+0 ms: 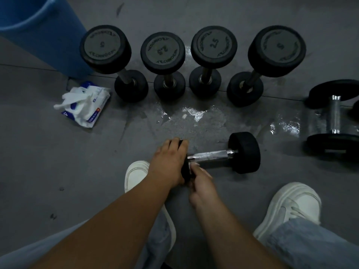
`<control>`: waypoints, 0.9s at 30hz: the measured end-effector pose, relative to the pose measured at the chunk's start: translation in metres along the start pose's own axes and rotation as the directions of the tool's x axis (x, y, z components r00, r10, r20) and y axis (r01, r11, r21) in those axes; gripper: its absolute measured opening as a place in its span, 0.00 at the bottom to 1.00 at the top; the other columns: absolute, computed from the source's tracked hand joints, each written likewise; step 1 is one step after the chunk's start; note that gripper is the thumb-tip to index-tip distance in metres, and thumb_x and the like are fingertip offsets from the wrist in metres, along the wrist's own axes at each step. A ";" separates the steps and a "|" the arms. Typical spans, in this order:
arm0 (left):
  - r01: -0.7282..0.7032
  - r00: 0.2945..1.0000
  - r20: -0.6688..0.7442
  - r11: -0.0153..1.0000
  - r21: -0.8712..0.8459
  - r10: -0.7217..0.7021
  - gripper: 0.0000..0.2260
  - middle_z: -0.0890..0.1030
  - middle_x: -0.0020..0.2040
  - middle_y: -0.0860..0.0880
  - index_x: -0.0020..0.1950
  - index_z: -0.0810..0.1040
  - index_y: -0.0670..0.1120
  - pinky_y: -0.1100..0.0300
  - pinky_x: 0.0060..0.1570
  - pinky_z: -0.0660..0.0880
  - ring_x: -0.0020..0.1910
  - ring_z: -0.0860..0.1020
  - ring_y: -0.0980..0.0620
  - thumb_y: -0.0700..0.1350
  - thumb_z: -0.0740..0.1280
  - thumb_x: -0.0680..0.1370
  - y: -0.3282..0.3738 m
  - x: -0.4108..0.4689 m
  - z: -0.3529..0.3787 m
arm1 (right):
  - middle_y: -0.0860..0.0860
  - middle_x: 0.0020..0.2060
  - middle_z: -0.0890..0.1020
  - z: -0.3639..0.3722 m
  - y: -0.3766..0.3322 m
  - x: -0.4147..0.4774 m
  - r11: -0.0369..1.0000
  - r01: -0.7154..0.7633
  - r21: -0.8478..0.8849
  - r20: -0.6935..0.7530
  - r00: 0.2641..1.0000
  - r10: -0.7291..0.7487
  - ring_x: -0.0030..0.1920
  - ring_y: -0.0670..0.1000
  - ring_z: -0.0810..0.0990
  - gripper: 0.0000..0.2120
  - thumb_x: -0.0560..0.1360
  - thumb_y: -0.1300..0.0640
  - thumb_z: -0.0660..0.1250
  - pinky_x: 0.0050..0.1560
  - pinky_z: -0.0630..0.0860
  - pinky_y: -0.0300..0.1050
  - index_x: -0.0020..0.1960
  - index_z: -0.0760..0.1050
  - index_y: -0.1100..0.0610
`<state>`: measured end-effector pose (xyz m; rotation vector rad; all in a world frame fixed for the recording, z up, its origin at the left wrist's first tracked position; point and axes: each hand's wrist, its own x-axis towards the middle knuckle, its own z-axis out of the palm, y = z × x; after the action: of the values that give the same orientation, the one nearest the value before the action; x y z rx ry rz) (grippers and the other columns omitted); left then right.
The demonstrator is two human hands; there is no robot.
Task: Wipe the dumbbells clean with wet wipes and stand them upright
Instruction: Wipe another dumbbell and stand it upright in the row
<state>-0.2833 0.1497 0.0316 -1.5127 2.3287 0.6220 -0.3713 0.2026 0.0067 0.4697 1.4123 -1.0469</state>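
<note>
One dumbbell point(211, 154) lies on its side on the wet floor point(194, 121), ahead of the shoes point(287, 206). Left hand point(169, 162) grips its left head from above, fingers curled over it. Right hand point(202, 183), blurred, pinches a wipe point(194, 163) against that head's inner face. Four upright dumbbells point(162, 53) stand in a row behind, with the wipe pack point(93, 109) to their left.

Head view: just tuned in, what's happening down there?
A person bends over a dumbbell lying on the floor. The left hand grips its left head, while the right hand pinches what looks like a white wipe against that head, by the handle. Four upright dumbbells stand in a row behind. A larger dumbbell lies at the right. The wipes pack sits by the blue bin. Part of the floor is wet.
</note>
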 end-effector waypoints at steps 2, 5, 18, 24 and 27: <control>-0.010 1.000 -0.028 1.000 0.002 0.010 0.47 0.60 0.74 0.46 0.78 0.53 0.49 0.50 0.69 0.65 0.71 0.62 0.45 0.55 0.75 0.66 -0.001 -0.001 0.004 | 0.61 0.45 0.84 0.001 0.004 -0.008 0.997 0.078 -0.027 -0.030 0.996 -0.079 0.44 0.56 0.83 0.07 0.76 0.65 0.67 0.49 0.79 0.48 0.53 0.79 0.64; -0.005 1.000 -0.030 1.000 0.021 0.006 0.46 0.60 0.73 0.46 0.76 0.55 0.48 0.50 0.68 0.66 0.70 0.62 0.44 0.53 0.76 0.65 0.001 -0.002 0.007 | 0.57 0.41 0.83 0.002 0.000 -0.009 0.898 0.321 -0.300 -0.024 0.939 -0.343 0.41 0.52 0.80 0.06 0.77 0.63 0.66 0.45 0.76 0.43 0.50 0.81 0.64; -0.007 1.000 0.005 0.999 0.043 0.007 0.50 0.58 0.75 0.47 0.77 0.52 0.50 0.51 0.69 0.64 0.72 0.61 0.45 0.53 0.78 0.63 -0.001 -0.001 0.003 | 0.54 0.47 0.77 0.001 -0.041 0.004 -0.458 0.470 -0.754 0.646 0.655 -0.392 0.47 0.56 0.79 0.10 0.78 0.57 0.58 0.41 0.71 0.46 0.53 0.77 0.54; -0.001 1.000 0.016 0.999 0.050 0.000 0.52 0.58 0.75 0.48 0.77 0.52 0.50 0.51 0.69 0.64 0.72 0.61 0.46 0.53 0.79 0.62 0.000 0.000 0.001 | 0.55 0.48 0.79 0.009 -0.040 0.002 -0.432 0.465 -0.773 0.617 0.710 -0.340 0.48 0.57 0.80 0.09 0.78 0.60 0.58 0.43 0.72 0.45 0.52 0.76 0.57; 0.001 1.000 0.025 0.999 0.048 -0.002 0.52 0.58 0.75 0.48 0.77 0.52 0.50 0.51 0.68 0.65 0.72 0.61 0.46 0.54 0.79 0.61 0.000 0.000 0.000 | 0.54 0.50 0.76 0.004 -0.043 0.002 -0.474 0.430 -0.768 0.622 0.674 -0.397 0.52 0.56 0.78 0.10 0.79 0.57 0.58 0.45 0.71 0.46 0.54 0.78 0.55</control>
<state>-0.2831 0.1495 0.0313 -1.4776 2.3069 0.5765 -0.4043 0.1773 0.0187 -1.6329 1.9552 -0.0485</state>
